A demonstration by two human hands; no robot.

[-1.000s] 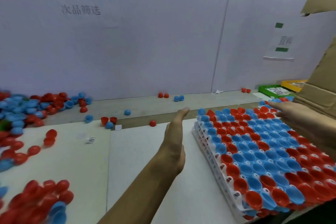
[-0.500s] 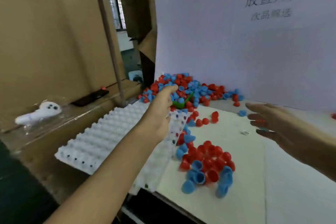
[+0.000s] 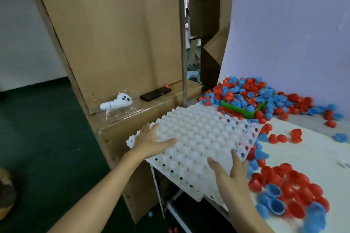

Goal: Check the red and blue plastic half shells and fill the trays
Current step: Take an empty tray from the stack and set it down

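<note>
1. My left hand (image 3: 151, 141) grips the white tray (image 3: 200, 138) at its left edge, thumb on top and fingers going under.
2. My right hand (image 3: 230, 173) lies against the tray's near corner, fingers straight and spread.
3. The tray is tilted, overhanging the table (image 3: 310, 155) edge.
4. Red and blue half shells (image 3: 289, 191) lie heaped beside it, more around a green bin (image 3: 244, 112) behind.

Two bare forearms, no sleeves, left hand (image 3: 151, 141), right hand (image 3: 230, 173), both ungloved
</note>
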